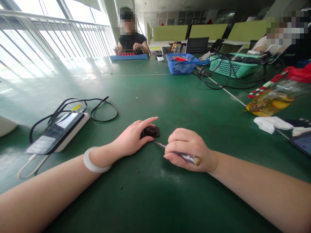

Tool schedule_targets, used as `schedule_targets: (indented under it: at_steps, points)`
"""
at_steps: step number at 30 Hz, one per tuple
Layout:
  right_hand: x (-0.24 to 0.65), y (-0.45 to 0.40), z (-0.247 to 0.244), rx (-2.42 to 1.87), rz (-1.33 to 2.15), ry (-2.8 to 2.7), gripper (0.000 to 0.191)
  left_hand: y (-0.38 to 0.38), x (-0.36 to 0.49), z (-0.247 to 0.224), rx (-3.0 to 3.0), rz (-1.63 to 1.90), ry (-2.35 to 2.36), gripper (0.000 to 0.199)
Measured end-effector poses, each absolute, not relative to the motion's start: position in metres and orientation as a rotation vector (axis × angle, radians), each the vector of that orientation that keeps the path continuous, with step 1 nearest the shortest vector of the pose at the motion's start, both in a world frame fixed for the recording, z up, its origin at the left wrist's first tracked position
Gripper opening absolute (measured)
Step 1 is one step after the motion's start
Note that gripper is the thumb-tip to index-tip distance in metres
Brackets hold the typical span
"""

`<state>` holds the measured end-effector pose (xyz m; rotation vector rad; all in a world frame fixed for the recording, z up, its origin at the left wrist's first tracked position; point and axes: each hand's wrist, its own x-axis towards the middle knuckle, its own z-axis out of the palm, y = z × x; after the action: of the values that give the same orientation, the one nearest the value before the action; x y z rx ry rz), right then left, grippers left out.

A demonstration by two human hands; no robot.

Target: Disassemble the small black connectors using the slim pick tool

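A small dark block with a round, glossy dark piece on it point(151, 130) lies on the green table point(136, 200). My left hand point(132, 137) is around its left side, index finger over the far edge and thumb along the near edge, pressing or gripping it. In my right hand point(188, 149) is a thin tool with a metal shaft and a tan-ended handle point(190, 158), held like a pen. The tool's tip points left and rests close to my left thumb, near the block's front edge.
A white-and-black device point(58, 132) with looped cables lies at left. Blue point(181, 66) and teal baskets point(233, 68) with black cables stand farther back. At right are a red-lidded bottle point(274, 100) and white cloth point(273, 124). A person point(132, 42) works across the table; another sits at right.
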<state>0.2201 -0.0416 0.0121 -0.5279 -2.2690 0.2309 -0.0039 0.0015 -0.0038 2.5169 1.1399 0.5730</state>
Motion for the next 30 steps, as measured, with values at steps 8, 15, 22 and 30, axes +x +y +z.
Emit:
schedule_targets:
  at_steps: [8, 15, 22, 30]
  points:
    - [0.2187, -0.0441, 0.0112, -0.467, -0.008, -2.33, 0.019, 0.0033, -0.0037, -0.0013, 2.493, 0.544, 1.189, 0.055]
    - [0.2166, -0.0471, 0.0116, -0.543, -0.133, -2.406, 0.022, 0.0037, -0.003, -0.0007, 2.455, 0.516, 1.2, 0.046]
    - [0.2137, -0.05, 0.0139, -0.562, -0.189, -2.482, 0.028, 0.0022, -0.0024, 0.0003, 2.44, 0.517, 1.214, 0.045]
    - [0.2137, -0.0518, 0.0141, -0.557, -0.221, -2.519, 0.028, 0.0023, -0.0025, 0.0005, 2.443, 0.509, 1.215, 0.044]
